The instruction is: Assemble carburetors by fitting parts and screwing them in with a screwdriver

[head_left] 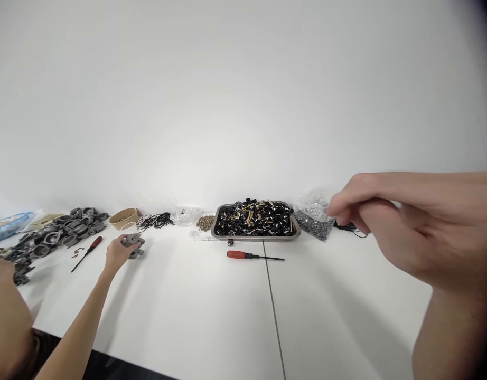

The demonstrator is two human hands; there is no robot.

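Note:
My left hand (117, 254) reaches out over the white table (212, 311) and closes on a small grey metal part (132, 241); a second grey part (136, 254) lies just beside it. My right hand (402, 221) is raised close to the camera at the right, fingers curled together in a pinch; whether anything is in them I cannot make out. Behind its fingertips lies a clear bag of small dark pieces (312, 216).
A metal tray (254, 235) of black rings and brass bits stands at the back centre, a red-handled screwdriver (253, 256) before it. Left lie a pile of grey castings (57, 232), a second screwdriver (87, 253), a paper bowl (124, 218), black rubber rings (154, 221) and brass pieces (206, 222).

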